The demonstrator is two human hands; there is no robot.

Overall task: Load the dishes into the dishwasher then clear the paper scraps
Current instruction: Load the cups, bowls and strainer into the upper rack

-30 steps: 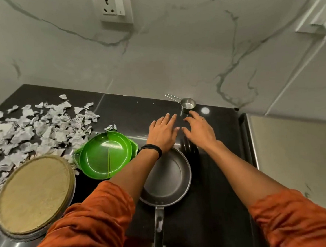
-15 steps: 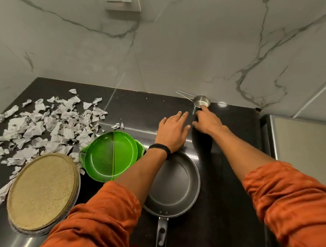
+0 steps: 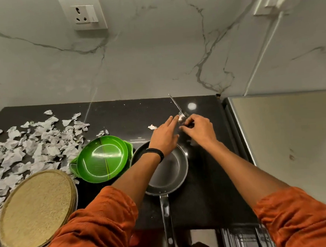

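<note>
My right hand (image 3: 198, 127) grips a small steel measuring cup (image 3: 181, 116) with a long wire handle pointing up and back, lifted off the black counter (image 3: 120, 118). My left hand (image 3: 164, 135) reaches beside it with straight fingers, the fingertips close to or touching the cup. Under my left wrist lies a grey frying pan (image 3: 169, 172), its black handle toward me. Left of the pan sit the green bowls (image 3: 101, 159), stacked. A round tan mat on a steel plate (image 3: 36, 211) lies at the front left. Torn paper scraps (image 3: 35, 142) cover the left counter.
One stray scrap (image 3: 152, 127) lies just left of my left hand. A steel appliance top (image 3: 285, 144) adjoins the counter on the right. A marble wall with a socket (image 3: 83, 12) rises behind. A dish rack (image 3: 245, 238) shows below the counter's front edge.
My right hand has closed round the measuring cup and lifted it, tipping its handle upward. My left hand has stayed beside it. The camera has tilted.
</note>
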